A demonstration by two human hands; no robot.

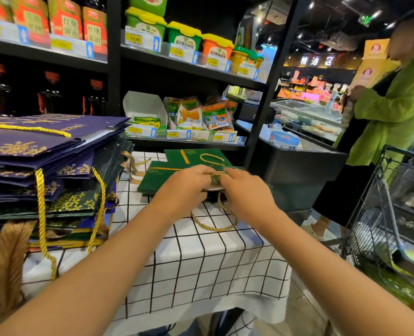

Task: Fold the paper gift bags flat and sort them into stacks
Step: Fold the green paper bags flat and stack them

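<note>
A green paper gift bag (167, 177) with gold trim lies flat on a low stack of green bags at the far side of the table. My left hand (185, 187) and my right hand (246, 192) meet at its near edge, both gripping the bag's top where a gold rope handle (213, 225) hangs down toward me. A second gold handle (212, 158) lies on the green bags behind my hands. On the left stands a tall stack of flattened purple and dark bags (46, 166) with yellow rope handles hanging over its side.
The table wears a white cloth with a black grid (201, 267). Store shelves (186, 66) with tubs and packets rise right behind it. A person in a green jacket (390, 112) stands at the right beside a metal shopping cart (395, 214).
</note>
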